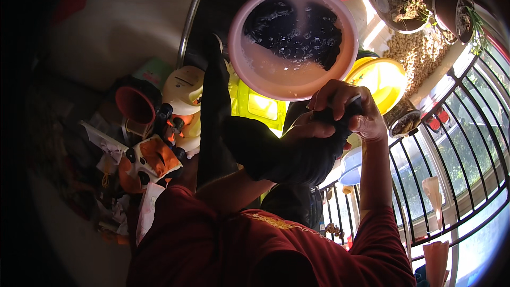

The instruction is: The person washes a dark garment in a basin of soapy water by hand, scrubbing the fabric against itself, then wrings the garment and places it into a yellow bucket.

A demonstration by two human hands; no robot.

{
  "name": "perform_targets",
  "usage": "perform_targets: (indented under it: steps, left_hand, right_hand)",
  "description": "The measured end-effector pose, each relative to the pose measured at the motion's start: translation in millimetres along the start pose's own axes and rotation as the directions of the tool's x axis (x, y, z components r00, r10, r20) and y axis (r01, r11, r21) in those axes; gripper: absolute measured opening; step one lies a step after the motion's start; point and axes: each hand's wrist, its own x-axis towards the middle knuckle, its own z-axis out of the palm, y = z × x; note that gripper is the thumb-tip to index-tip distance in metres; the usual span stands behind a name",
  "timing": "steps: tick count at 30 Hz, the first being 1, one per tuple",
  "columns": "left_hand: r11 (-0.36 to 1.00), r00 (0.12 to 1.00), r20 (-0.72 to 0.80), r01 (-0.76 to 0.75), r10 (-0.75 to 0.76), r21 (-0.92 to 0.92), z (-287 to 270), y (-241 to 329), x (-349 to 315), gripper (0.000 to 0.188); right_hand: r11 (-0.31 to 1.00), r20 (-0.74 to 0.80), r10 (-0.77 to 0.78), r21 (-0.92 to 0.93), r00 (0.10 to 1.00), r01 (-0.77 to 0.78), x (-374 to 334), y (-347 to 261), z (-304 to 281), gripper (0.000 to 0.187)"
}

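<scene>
A bunched black cloth (289, 151) is gripped in both of my hands, in front of my chest. My left hand (313, 127) has its fingers closed on the cloth, and folds of it drape over my left wrist. From the right, my right hand (364, 114) curls its bent fingers round the upper end of the same cloth. Just beyond my hands stands a pink basin (239, 58). Inside it, dark fabric (292, 26) lies in bubbly water. A long dark shape (212, 122) runs down left of the basin; I cannot tell whether it joins the cloth.
Behind my hands are a yellow basin (398, 82) and a bright yellow-green plastic item (260, 107). Plant pots (451, 13) stand at the far right, above a railing (451, 180) by the window. Toys (154, 157) and a dark red-rimmed bucket (137, 103) crowd the left.
</scene>
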Motion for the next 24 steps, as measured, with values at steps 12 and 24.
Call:
perform_targets:
  steps: [12, 24]
  left_hand:
    - [0.454, 0.956, 0.188, -0.274, 0.227, 0.848, -27.1, -2.8, 40.9, 0.075]
    - [-0.001, 0.768, 0.126, -0.161, 0.627, 0.987, -109.5, 15.6, 127.6, 0.073]
  right_hand:
    - [0.922, -0.57, 0.258, -0.095, 0.78, -0.374, 2.2, -0.5, 26.2, 0.045]
    - [0.888, -0.921, 0.124, -0.063, 0.368, -0.455, 52.5, 106.8, -44.8, 0.049]
